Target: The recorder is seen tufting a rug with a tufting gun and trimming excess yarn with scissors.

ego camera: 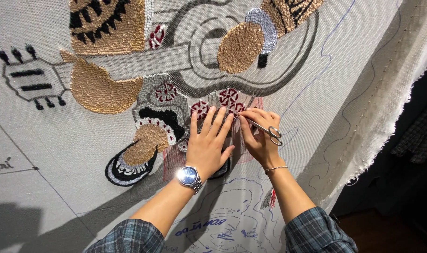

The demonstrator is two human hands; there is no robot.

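A large grey cloth (73,154) stretched upright carries a tufted yarn picture of a guitar (208,51) and a figure in gold, black, white and red. My left hand (207,143) lies flat on the cloth with fingers spread, just below the small red flower patches (230,97). A silver wristwatch with a blue face (189,176) sits on that wrist. My right hand (261,136) holds small silver scissors (265,129), their tips pointing left at the red yarn beside my left fingertips. A thin bracelet circles the right wrist.
The cloth's frayed white edge (386,122) runs down the right side, with a dark room and floor (401,211) beyond. Blue pen outlines and writing mark the untufted lower cloth (222,225). My plaid sleeves show at the bottom.
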